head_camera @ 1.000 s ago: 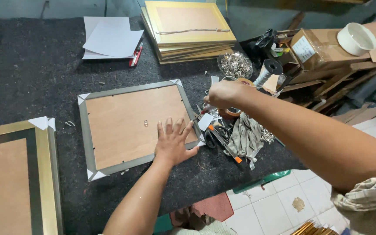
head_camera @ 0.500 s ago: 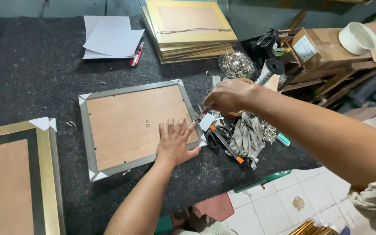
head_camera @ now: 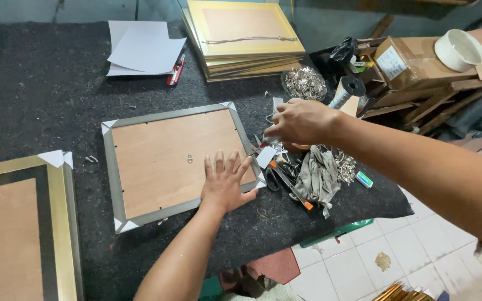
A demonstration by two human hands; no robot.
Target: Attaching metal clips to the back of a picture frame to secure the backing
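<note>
- Since the earlier frames the left hand (head_camera: pixel 225 183) has stayed flat on the back of the silver picture frame (head_camera: pixel 177 161), fingers spread, palm at the lower right corner; nothing is gripped in it.
- The right hand (head_camera: pixel 299 121) has drifted a little down and toward the frame's right edge compared with a second ago, when it hovered over the clutter further back. Its fingers are now curled together around a small tool with a red handle (head_camera: pixel 263 144); only the tip shows below the fist, so what kind of tool it is cannot be told.
- The frame lies face down on the dark felt tabletop (head_camera: pixel 46 100), its brown backing board up, a small metal hanger (head_camera: pixel 189 159) fixed near the middle, white corner protectors on all four corners. It has not shifted.
- Just right of the frame sits a heap of grey rag (head_camera: pixel 316 175), scissors (head_camera: pixel 277 177) and loose metal bits.
- Behind the right hand: a dish of silver hardware (head_camera: pixel 304 82) and a spool of white cord (head_camera: pixel 346 91).
- Further back, a stack of gold frames (head_camera: pixel 244 39), and white paper sheets (head_camera: pixel 143 47) with a red pen (head_camera: pixel 176 69).
- A gold frame (head_camera: pixel 20 223) lies at the near left.
</note>
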